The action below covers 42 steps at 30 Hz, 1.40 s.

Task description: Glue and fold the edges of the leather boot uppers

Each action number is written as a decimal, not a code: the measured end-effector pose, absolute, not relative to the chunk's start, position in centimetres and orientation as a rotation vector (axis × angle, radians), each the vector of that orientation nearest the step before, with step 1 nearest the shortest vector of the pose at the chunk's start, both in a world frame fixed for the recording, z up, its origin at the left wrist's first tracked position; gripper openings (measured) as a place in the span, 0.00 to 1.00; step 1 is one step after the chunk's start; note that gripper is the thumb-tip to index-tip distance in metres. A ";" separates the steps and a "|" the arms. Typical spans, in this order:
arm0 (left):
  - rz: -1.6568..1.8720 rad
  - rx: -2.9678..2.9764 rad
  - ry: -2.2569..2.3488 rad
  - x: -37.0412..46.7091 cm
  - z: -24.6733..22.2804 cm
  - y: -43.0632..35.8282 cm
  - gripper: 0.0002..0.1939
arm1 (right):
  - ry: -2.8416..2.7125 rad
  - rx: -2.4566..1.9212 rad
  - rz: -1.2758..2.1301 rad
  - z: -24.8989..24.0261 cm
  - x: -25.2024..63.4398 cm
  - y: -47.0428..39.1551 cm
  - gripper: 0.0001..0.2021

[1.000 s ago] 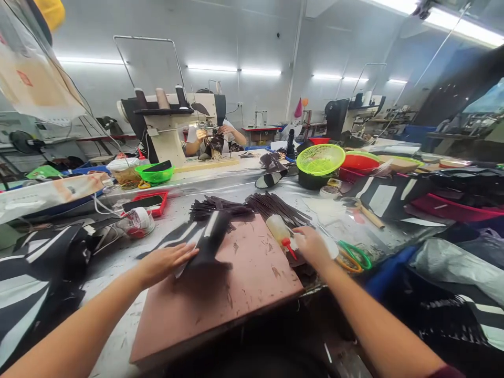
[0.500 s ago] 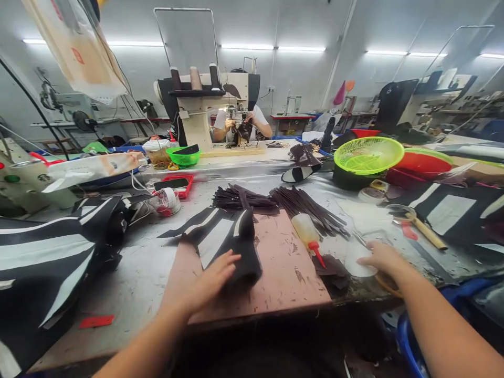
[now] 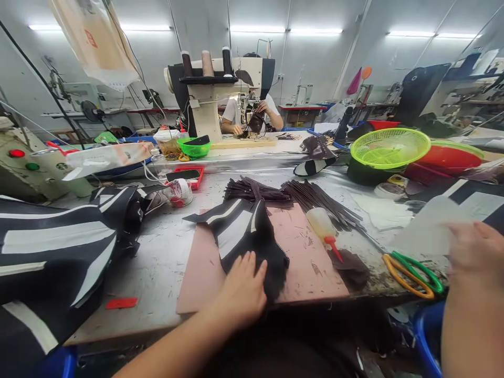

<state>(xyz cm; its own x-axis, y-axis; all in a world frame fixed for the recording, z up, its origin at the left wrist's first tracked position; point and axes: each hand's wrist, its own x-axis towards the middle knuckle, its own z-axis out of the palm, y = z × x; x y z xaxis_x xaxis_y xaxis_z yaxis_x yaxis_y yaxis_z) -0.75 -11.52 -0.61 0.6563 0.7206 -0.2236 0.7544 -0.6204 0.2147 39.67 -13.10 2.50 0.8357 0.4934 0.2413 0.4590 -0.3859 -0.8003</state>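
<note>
Head view: L hand [image 3: 246, 283] flat on blk piece [image 3: 265, 239], R hand [image 3: 476, 254] blurred, edge cut off, holding white sheet [image 3: 427, 228]

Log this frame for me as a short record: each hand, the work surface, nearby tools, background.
Left hand: left hand lies spread on a black piece with white patches
Right hand: right hand, blurred, appears to hold a white sheet
Work surface: pink board under the black piece
Beyond the board: two bundles of dark strips
Tools: bottle with red spout by the board's right edge; scissors with green and orange handles farther right
Background: another person at a sewing machine
</note>
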 end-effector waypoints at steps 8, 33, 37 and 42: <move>0.029 2.717 0.886 -2.3 -2.0 -8.9 0.27 | -0.749 -1.215 1.494 1.9 18.7 -13.0 0.16; 0.458 2.003 1.196 -3.8 -1.2 -7.4 0.13 | -1.372 -1.732 1.116 -1.2 16.5 -11.5 0.12; 0.419 2.043 1.191 -4.0 -1.1 -7.1 0.13 | -1.007 -1.581 1.417 -1.4 16.2 -11.1 0.23; 0.390 2.128 1.127 -4.0 -1.5 -8.1 0.17 | -0.633 -1.228 1.387 -0.2 18.0 -11.1 0.31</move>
<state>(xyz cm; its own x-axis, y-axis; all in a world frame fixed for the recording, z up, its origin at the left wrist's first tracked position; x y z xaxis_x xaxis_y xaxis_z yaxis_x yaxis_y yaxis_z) -3.98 -8.12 -1.53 0.5783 0.8141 -0.0530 0.6077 -0.3866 0.6937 17.95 -11.06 -0.15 0.1642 0.9357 -0.3124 -0.3768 -0.2332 -0.8965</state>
